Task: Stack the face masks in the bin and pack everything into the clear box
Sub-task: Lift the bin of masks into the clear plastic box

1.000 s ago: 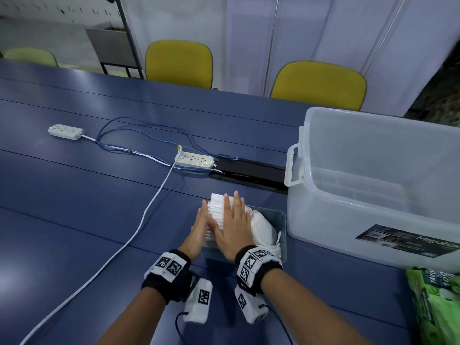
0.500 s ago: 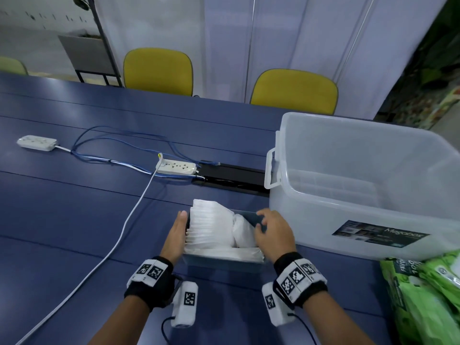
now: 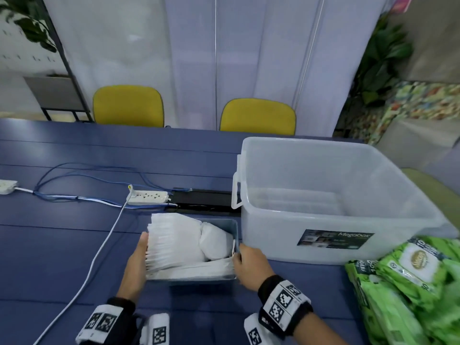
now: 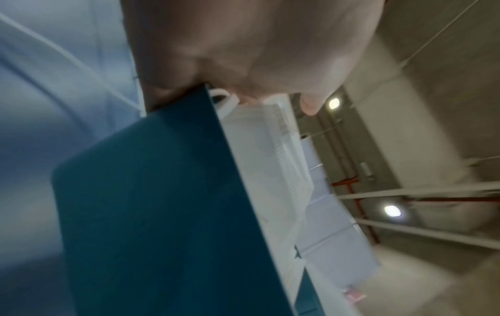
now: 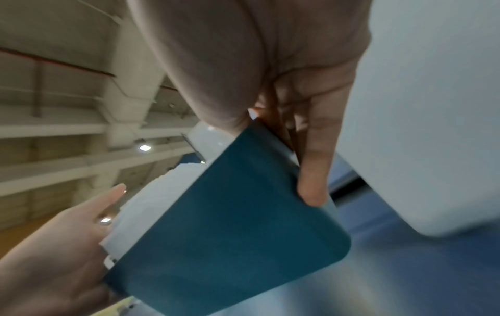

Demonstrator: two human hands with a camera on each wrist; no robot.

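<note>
head view: left hand pressed flat against the left end of the bin, fingers straight and lying along the edge of the stacked face masks, thumb side up; not curled round anything. right hand clamped on the bin's right end, thumb over the rim and fingers down the outer wall, plainly gripping in the right wrist view, where a finger runs along the teal side of the bin. both wrists low, forearms reaching in from the near edge, marker bands on each. bin small, teal-grey, rectangular, packed tight with white pleated face masks standing on edge at the left and a rounder white bundle at the right, an ear loop poking over the right rim. left wrist view blurred, showing the bin's dark wall and the mask edges above it; cannot tell whether the base touches the worktop. clear box just beside the bin on the right, lid off, handle toward the bin. green packets heaped at the near right, close to the box. white power strip and blue and white cables behind and to the left of the bin, black strip behind it. open blue worktop left of the cable and in front of the bin. two yellow chairs at the far edge.
</note>
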